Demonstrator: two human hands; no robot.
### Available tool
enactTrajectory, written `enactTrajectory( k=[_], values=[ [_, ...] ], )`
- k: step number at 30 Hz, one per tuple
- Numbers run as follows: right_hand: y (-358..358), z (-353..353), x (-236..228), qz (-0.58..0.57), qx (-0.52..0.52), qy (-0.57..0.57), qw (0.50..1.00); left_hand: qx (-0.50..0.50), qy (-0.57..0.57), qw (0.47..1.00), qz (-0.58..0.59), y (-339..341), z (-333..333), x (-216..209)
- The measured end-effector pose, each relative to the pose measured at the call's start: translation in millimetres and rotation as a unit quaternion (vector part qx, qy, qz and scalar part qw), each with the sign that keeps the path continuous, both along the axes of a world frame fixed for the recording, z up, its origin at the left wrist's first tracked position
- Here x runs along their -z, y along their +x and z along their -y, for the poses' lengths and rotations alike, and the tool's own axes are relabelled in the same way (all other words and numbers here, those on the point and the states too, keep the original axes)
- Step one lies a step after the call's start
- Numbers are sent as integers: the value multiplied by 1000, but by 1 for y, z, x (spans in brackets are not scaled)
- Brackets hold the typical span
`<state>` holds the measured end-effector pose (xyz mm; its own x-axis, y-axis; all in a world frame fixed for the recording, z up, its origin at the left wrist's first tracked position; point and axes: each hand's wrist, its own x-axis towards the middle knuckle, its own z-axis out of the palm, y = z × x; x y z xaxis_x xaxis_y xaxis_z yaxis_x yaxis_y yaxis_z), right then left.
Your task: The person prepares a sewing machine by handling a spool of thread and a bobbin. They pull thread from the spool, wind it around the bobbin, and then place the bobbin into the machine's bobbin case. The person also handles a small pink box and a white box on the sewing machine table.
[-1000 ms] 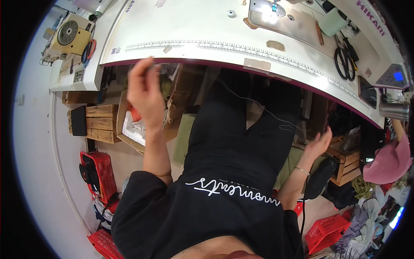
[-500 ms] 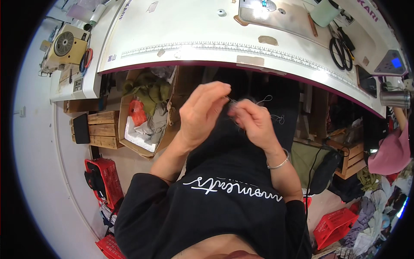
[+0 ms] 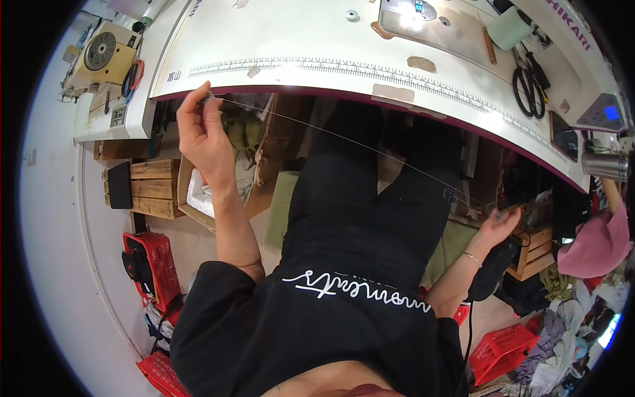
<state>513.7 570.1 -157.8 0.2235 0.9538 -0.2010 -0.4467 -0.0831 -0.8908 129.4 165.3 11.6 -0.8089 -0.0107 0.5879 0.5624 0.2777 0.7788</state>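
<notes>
The left hand (image 3: 202,135) and right hand (image 3: 499,221) each pinch one end of a thin thread (image 3: 344,137), stretched taut between them above the lap; it seems very light, limp and easy to snap, so best gripped at the ends.

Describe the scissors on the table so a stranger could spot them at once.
Start at the long white sewing table with a printed ruler strip along its front edge. Near its right end lie black-handled scissors, dark against the white top, beside a brown pencil-like stick.
</notes>
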Motion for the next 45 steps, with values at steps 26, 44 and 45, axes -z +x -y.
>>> enactTrajectory(
  k=[26,44,45],
  values=[
    [-84,65,-53,-559,-389,-131,721,118,0,992,45,33,-35,7],
    [-191,171,-147,-111,-686,164,700,256,-133,953,-94,86,-68,2],
    [-194,184,-153,-110,-713,140,678,255,-129,952,-110,88,-72,0]
  ],
)
